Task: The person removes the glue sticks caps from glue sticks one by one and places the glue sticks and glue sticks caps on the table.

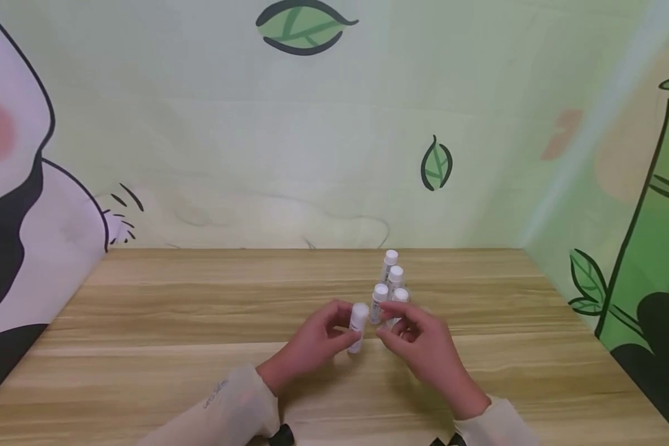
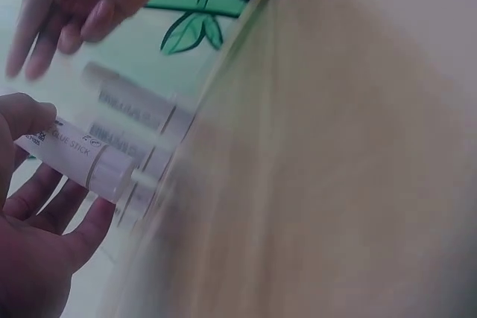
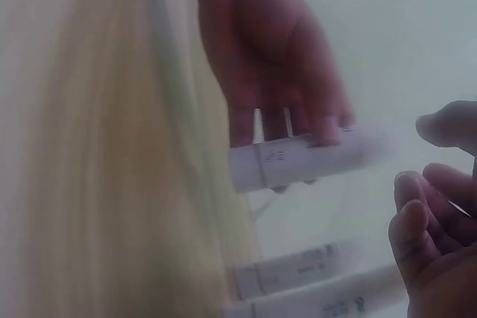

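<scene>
My left hand (image 1: 319,331) pinches a white glue stick (image 1: 358,319) between thumb and fingers. The stick stands nearly upright with its cap on top, its lower end close over the table. Printed lettering with the words "glue stick" shows on its side in the left wrist view. To the right, my right hand (image 1: 424,344) has its fingers loosely bent and holds nothing. Thumb and fingertips are apart from the held stick in the right wrist view. Several more white glue sticks (image 1: 380,296) stand upright in a cluster just beyond the hands, one partly hidden by the right fingers.
A wood-grain table (image 1: 201,297) spreads under both hands. At its back edge rises a pale green wall covering (image 1: 212,142) printed with leaves. Panda and bamboo drawings fill the sides.
</scene>
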### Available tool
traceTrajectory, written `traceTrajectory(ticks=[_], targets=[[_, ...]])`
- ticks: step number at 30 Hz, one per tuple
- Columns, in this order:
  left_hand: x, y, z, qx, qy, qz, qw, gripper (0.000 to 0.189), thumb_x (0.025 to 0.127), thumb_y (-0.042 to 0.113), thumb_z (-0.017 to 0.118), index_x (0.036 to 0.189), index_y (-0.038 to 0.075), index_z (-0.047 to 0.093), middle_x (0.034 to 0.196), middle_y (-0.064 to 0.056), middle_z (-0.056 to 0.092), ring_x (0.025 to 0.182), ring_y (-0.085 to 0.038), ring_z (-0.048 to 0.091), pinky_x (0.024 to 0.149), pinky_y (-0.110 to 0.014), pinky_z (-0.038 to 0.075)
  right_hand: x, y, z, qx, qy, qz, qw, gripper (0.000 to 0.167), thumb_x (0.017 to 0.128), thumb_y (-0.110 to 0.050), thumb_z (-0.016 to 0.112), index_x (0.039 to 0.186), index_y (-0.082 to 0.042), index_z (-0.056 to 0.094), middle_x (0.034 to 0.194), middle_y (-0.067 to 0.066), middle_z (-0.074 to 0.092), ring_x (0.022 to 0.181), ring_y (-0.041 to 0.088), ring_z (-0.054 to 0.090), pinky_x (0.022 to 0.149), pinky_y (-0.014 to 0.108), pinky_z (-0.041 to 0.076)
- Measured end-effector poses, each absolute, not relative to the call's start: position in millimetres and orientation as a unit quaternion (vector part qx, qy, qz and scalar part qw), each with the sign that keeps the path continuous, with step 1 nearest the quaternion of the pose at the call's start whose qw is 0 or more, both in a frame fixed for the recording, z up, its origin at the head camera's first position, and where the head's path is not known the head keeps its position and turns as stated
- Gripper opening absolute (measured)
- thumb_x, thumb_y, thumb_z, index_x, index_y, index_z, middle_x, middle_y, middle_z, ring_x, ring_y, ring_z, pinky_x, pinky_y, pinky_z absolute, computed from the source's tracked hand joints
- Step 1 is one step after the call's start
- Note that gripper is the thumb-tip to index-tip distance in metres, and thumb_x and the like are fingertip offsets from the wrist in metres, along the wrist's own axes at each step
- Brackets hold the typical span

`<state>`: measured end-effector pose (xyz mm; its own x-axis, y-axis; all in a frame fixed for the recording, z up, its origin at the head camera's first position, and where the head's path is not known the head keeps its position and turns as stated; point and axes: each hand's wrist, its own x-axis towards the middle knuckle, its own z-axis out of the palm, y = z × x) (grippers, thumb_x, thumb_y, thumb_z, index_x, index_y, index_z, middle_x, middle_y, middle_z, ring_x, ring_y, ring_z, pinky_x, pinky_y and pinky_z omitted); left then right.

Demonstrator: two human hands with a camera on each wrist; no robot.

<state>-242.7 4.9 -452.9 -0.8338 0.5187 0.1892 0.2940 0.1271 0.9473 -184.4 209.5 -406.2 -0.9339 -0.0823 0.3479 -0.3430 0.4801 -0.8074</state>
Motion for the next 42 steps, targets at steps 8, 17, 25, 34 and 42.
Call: traceTrajectory(ticks=[8, 17, 25, 34, 42], targets=[[-222, 8, -454, 0.302, 0.730, 0.600, 0.124, 0.032, 0.091, 0.017, 0.067, 0.121, 0.012, 0.057, 0.120, -0.006, 0.064, 0.108, -0.018, 0.063, 0.088, -0.025, 0.054, -181, 198, -417, 0.142, -0.860, 0.470, 0.137, 0.034, 0.075, -0.018, 0.083, 0.106, -0.014, 0.070, 0.087, 0.000, 0.069, 0.064, 0.002, 0.055, 0.056, 0.021, 0.051], [-219, 8, -453, 0.320, 0.726, 0.595, 0.130, 0.031, 0.091, 0.014, 0.067, 0.120, 0.014, 0.057, 0.120, -0.005, 0.064, 0.110, -0.018, 0.063, 0.089, -0.024, 0.054, -179, 194, -420, 0.158, -0.858, 0.459, 0.167, 0.030, 0.072, -0.018, 0.084, 0.099, -0.018, 0.070, 0.074, -0.004, 0.059, 0.062, 0.002, 0.052, 0.055, 0.020, 0.049], [-220, 7, -454, 0.320, 0.727, 0.593, 0.135, 0.030, 0.091, 0.016, 0.067, 0.120, 0.016, 0.058, 0.120, -0.004, 0.064, 0.111, -0.019, 0.063, 0.089, -0.025, 0.054, -178, 193, -419, 0.164, -0.854, 0.464, 0.167, 0.028, 0.073, -0.019, 0.083, 0.099, -0.018, 0.071, 0.075, -0.003, 0.059, 0.064, 0.002, 0.052, 0.056, 0.020, 0.050], [-220, 6, -451, 0.323, 0.735, 0.580, 0.138, 0.030, 0.091, 0.017, 0.067, 0.120, 0.016, 0.060, 0.117, -0.003, 0.066, 0.105, -0.017, 0.065, 0.086, -0.025, 0.055, -178, 194, -419, 0.188, -0.848, 0.462, 0.180, 0.026, 0.076, -0.021, 0.081, 0.100, -0.015, 0.072, 0.075, -0.005, 0.059, 0.065, 0.002, 0.052, 0.055, 0.020, 0.050], [-220, 5, -450, 0.333, 0.734, 0.576, 0.136, 0.031, 0.091, 0.013, 0.066, 0.121, 0.016, 0.061, 0.117, -0.002, 0.066, 0.102, -0.014, 0.066, 0.086, -0.025, 0.055, -179, 194, -418, 0.201, -0.842, 0.464, 0.190, 0.025, 0.077, -0.016, 0.081, 0.100, -0.014, 0.072, 0.075, -0.005, 0.059, 0.064, 0.001, 0.052, 0.054, 0.020, 0.049]])
